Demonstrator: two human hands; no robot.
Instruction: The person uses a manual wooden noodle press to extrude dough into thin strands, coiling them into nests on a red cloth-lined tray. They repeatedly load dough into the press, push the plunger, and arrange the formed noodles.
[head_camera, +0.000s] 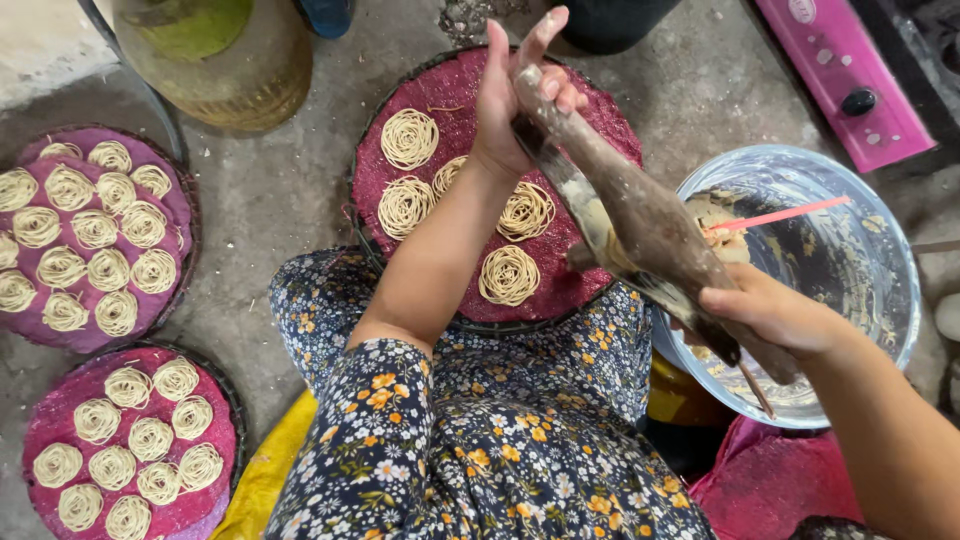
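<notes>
Floral dress (500, 440) fills the lower centre. Both hands grip a batter-smeared wooden tool (640, 225) — left hand (515, 95) at its upper end, right hand (770, 315) low — over noodle tray (590, 280), bowl (880, 260) right.

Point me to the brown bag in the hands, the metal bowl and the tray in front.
brown bag (640, 215), head view, on its wide middle.
metal bowl (880, 255), head view, on its inner right wall.
tray (455, 90), head view, on bare red mat near the top.

Magenta round trays (590, 130); pale-yellow noodle coils (508, 275); navy floral dress (500, 440); brown tool (640, 215); pink stick (780, 215).
</notes>
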